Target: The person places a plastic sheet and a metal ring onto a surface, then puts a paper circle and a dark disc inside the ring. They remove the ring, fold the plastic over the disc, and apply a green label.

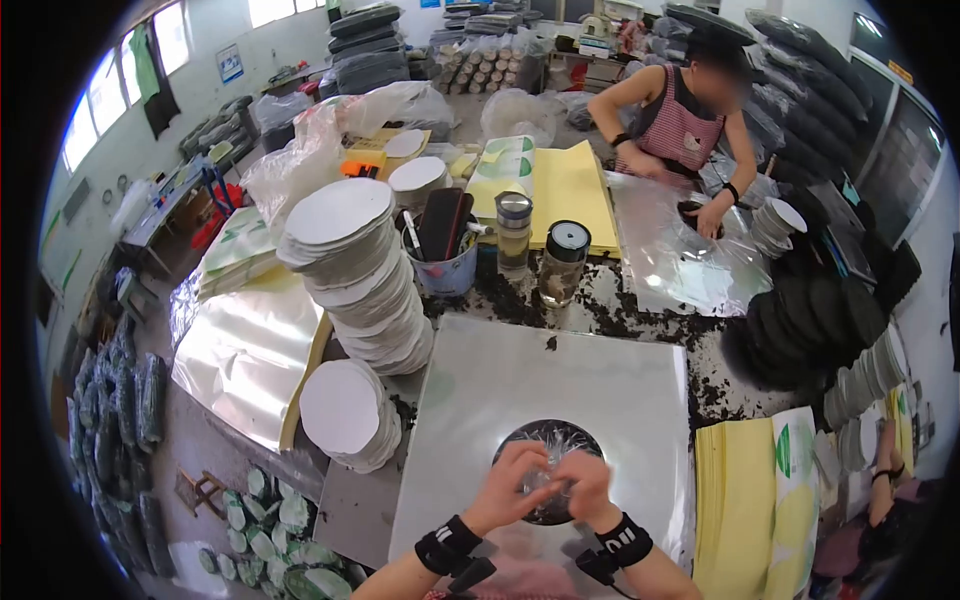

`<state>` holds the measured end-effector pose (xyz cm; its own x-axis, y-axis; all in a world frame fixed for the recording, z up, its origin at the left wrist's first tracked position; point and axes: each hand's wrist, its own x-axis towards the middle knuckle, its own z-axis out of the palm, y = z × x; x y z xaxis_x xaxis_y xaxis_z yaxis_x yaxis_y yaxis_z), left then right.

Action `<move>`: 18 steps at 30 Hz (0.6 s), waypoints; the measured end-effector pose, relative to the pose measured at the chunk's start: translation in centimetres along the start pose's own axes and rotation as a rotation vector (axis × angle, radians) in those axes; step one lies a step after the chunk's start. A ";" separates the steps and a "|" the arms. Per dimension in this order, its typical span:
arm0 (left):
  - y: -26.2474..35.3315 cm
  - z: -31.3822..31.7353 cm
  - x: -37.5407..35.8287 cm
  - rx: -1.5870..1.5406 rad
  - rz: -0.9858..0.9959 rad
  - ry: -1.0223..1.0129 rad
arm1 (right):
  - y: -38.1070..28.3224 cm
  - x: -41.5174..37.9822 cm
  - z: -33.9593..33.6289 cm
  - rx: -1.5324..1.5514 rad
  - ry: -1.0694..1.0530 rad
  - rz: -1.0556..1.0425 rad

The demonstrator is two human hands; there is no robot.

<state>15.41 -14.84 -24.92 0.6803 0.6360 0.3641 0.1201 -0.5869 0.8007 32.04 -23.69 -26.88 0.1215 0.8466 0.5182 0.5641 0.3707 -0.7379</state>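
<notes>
A dark round disc (507, 447) lies on a stack of shiny silver sheets (480, 380), right in front of me. Crinkled clear plastic film (556, 436) covers part of the disc. My left hand (512, 487) is over the disc's left side, its fingers curled and closed on the film. From the right, my right hand (590, 484) is bent inward with its fingertips pinched on the same film. The two hands nearly meet, and they hide much of the disc. Both wrists wear black straps.
Tall stacks of white paper discs (340, 215) stand left of the sheets. Two lidded bottles (565, 262) and a pen bucket (445, 272) are beyond them. Yellow printed sheets (735, 500) lie at right. Across the table a co-worker (685, 130) handles a dark disc on film.
</notes>
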 end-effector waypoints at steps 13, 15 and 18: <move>-0.4 3.7 -1.1 0.513 0.126 -0.226 | -2.5 -2.0 1.2 -0.485 0.021 0.226; -0.5 3.8 -1.1 0.432 0.074 -0.237 | -0.8 -6.4 -2.4 -0.479 -0.192 0.282; 1.1 2.4 -1.0 0.312 0.010 -0.279 | -6.0 -1.0 -2.0 -0.491 -0.239 0.394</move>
<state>16.57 -17.35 -25.52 0.8475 0.4941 0.1940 0.2962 -0.7436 0.5994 30.17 -27.53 -22.12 0.2419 0.9653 0.0983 0.8273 -0.1523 -0.5407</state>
